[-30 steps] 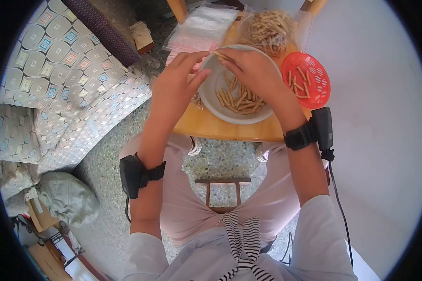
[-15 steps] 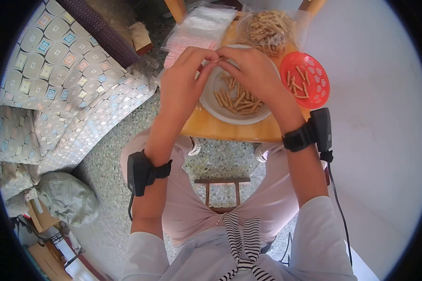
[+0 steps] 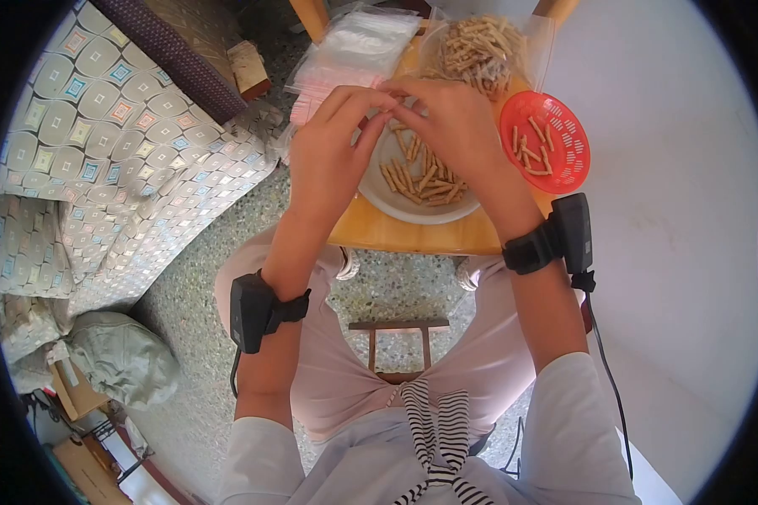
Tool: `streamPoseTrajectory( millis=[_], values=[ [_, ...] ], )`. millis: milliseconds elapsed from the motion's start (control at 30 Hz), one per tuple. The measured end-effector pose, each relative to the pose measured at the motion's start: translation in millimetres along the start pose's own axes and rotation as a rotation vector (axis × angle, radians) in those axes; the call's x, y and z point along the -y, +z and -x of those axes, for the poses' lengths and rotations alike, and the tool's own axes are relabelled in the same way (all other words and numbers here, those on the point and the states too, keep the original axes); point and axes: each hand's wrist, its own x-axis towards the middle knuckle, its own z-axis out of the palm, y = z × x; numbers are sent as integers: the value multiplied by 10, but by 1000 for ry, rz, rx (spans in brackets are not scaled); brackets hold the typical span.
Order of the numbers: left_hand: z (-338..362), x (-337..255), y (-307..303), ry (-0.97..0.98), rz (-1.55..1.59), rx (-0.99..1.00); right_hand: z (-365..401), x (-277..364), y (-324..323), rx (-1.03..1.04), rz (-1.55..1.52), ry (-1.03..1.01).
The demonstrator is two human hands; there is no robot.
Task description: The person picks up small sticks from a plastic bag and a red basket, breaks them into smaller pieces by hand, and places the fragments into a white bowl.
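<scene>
My left hand (image 3: 334,135) and my right hand (image 3: 451,122) meet fingertip to fingertip above the far left rim of a white bowl (image 3: 379,199). Both are closed in a pinch, and whatever sits between the fingers is hidden or too small to make out. Short tan sticks (image 3: 429,181), knobbly like pieces of dried root, lie in the bowl below. Just beyond my left hand is a stack of clear zip bags (image 3: 358,46) with pinkish-red edges. A clear plastic bag (image 3: 541,50) filled with more such sticks (image 3: 480,46) stands behind my right hand.
At the right, a red plastic basket (image 3: 574,151) with slots holds several sticks. Everything rests on a wooden chair seat (image 3: 396,236) between my knees. A white wall (image 3: 674,210) rises at the right; a patterned cloth cover (image 3: 118,160) hangs at the left.
My joined hands have shifted only slightly, with the right fingertips sliding a little leftward. The bowl and basket look nudged slightly left.
</scene>
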Motion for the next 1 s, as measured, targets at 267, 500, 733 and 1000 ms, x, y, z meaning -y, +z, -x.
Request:
streamPoseTrajectory(
  millis=[267, 500, 733, 1000],
  values=[
    [-5, -70, -21, -6, 14, -106, -19, 10, -34, -79, -9, -27],
    [-29, -15, -53, -121, -64, -44, -2, 31, -199, -66, -103, -75],
    [-12, 60, -46, -39, -113, 29, -7, 143, -147, -58, -201, -207],
    [-43, 46, -167, -101, 1, -68, 20, 132, -211, -65, -181, -47]
  ],
)
